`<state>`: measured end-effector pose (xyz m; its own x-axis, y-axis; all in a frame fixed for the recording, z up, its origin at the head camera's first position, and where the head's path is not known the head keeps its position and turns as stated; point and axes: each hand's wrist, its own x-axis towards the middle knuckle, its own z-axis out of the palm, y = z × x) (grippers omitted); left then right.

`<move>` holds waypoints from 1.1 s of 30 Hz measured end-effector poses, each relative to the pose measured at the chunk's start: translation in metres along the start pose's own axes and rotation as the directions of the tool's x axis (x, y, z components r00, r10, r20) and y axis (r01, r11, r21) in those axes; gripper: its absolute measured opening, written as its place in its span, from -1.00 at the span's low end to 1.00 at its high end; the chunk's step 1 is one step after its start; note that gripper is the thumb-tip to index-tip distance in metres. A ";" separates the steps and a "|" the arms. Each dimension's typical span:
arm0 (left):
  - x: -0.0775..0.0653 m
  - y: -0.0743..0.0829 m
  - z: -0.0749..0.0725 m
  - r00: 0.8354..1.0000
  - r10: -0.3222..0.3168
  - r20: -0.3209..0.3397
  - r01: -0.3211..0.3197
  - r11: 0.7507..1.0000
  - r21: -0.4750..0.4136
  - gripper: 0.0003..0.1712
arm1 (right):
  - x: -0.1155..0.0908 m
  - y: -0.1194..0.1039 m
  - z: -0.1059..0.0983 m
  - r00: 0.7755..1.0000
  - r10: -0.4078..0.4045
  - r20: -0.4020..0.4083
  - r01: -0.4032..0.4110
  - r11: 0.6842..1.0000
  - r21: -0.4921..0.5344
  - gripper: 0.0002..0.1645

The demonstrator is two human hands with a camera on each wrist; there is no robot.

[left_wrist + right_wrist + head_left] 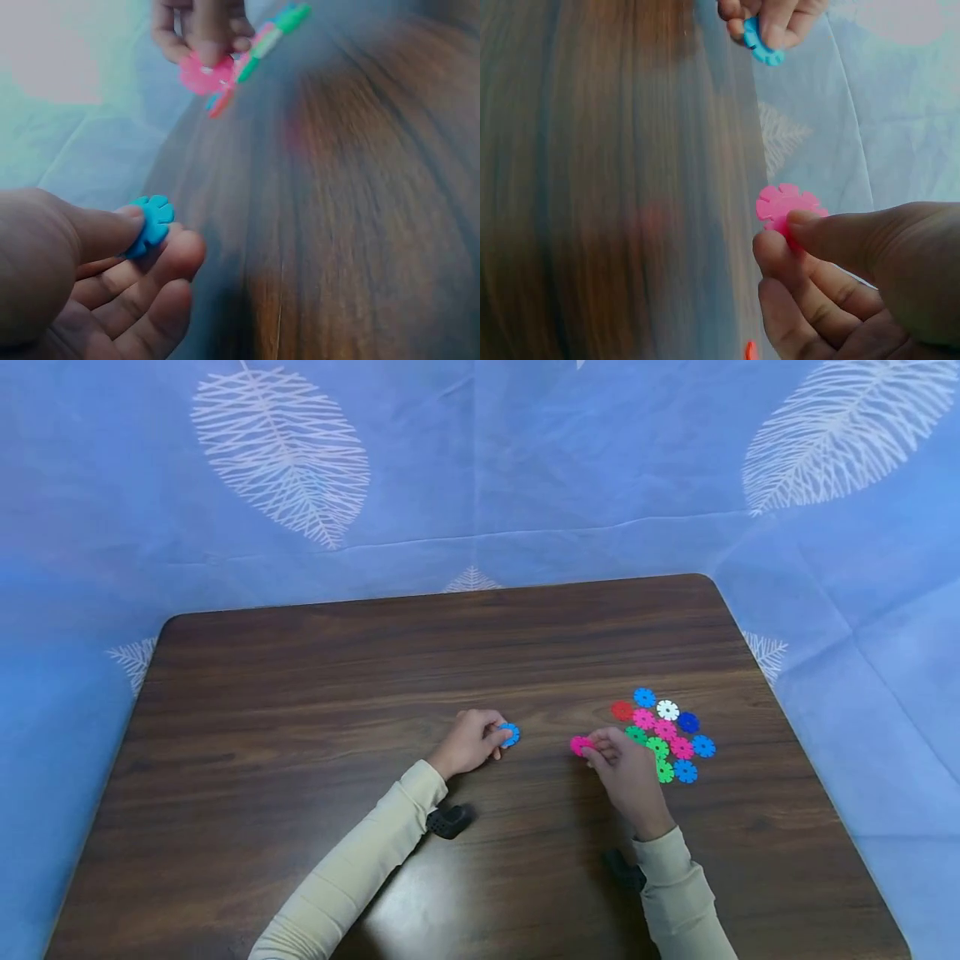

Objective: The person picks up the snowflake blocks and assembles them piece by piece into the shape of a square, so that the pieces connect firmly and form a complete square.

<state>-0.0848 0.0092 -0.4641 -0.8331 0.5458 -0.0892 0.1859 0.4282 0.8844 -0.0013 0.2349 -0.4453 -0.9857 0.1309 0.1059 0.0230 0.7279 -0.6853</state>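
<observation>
While the left hand (pixel 471 743) pinches a blue disc (pixel 511 735) between thumb and fingers, the right hand (pixel 626 772) has its own fingers pinching a pink disc (pixel 581 745), so neither one's free. What matters most looks like the gap between those two discs: from the left fingers, the pink one lies off to the person's right and a touch closer to the body, and the two aren't touching. They're round, so no long axis to speak of; how the flat faces and the slots round the rims are turned toward each other probably counts for more. Both seem held up off the counter (pixel 300 693), but the exact angle between them is hard to call.

Going further out, a loose patch of discs (pixel 665 729) lies just right of the right hand: red, white, pinks, greens and some blues. That hand is easily the nearer one and covers a bit of the patch in the head view, so don't trust any count. The left hand's well apart from it. Past the counter's far edge it's just blue cloth (pixel 555 468) with white leaf prints.
</observation>
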 end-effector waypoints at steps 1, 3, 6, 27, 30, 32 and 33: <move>-0.004 -0.001 -0.001 1.000 -0.014 -0.006 0.014 0.999 -0.046 -0.86 | 0.001 0.000 0.003 1.000 -0.017 0.002 0.017 1.000 0.006 -0.85; -0.011 -0.004 -0.004 0.999 -0.038 -0.018 0.035 0.991 -0.131 -0.86 | 0.003 -0.002 0.008 0.998 -0.057 0.005 0.057 0.998 0.013 -0.86; -0.022 -0.009 -0.008 0.997 -0.060 -0.046 0.048 0.974 -0.223 -0.85 | 0.007 -0.006 0.019 0.992 -0.121 0.020 0.120 0.992 0.030 -0.87; -0.074 -0.014 -0.031 0.945 -0.151 -0.289 0.046 0.940 -0.339 -0.85 | 0.028 -0.062 0.065 0.966 -0.151 0.210 0.050 0.905 0.423 -0.76; -0.082 0.001 -0.036 0.933 -0.155 -0.326 0.050 0.950 -0.309 -0.85 | 0.030 -0.071 0.066 0.951 -0.138 0.278 -0.023 0.862 0.507 -0.72; -0.087 0.012 -0.040 0.924 -0.164 -0.346 0.058 0.953 -0.298 -0.85 | 0.031 -0.075 0.069 0.939 -0.132 0.317 -0.068 0.834 0.547 -0.71; -0.089 0.013 -0.041 0.921 -0.155 -0.357 0.044 0.953 -0.299 -0.85 | 0.031 -0.077 0.069 0.935 -0.137 0.326 -0.075 0.824 0.561 -0.71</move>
<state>-0.0299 -0.0630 -0.4262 -0.9823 0.1790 -0.0552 -0.0153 0.2171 0.9760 -0.0454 0.1360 -0.4391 -0.9796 -0.1965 -0.0422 -0.0005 0.2121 -0.9773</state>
